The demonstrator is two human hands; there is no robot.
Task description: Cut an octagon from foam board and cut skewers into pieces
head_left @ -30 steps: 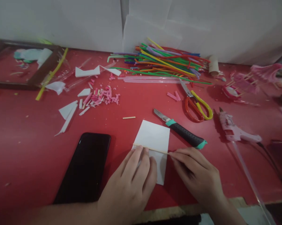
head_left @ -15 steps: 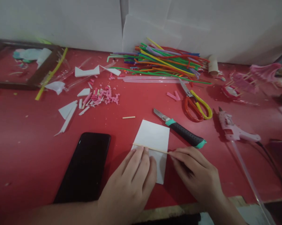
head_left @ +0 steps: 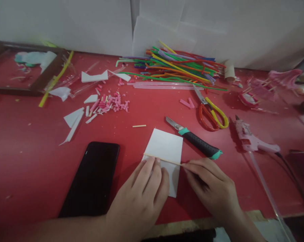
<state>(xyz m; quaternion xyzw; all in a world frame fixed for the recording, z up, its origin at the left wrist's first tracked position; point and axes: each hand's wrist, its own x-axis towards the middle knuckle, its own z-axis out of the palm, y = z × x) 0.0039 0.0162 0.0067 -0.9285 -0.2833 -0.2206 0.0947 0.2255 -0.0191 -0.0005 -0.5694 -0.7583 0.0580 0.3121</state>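
Head view: we have a thin stick point(head_left: 167, 161) lying across a white card point(head_left: 167, 143), lower centre of the frame. The left hand point(head_left: 141, 191) has its fingers bent, slightly parted, tips down on stick and card, probably to stop both sliding; thumb hidden, so we can't tell if it grips anything. The right hand point(head_left: 212, 185) has thumb and forefinger closed on the stick's right end, just past the card's edge, seemingly for fine control of its angle. Knife point(head_left: 199, 141) lies just beyond the card, handle toward the right hand, likely for easy reach. Phone point(head_left: 91, 178) sits lower left on the red surface point(head_left: 40, 141), scissors point(head_left: 204, 101) and glue gun point(head_left: 249, 139) right of centre, apparently parked aside.
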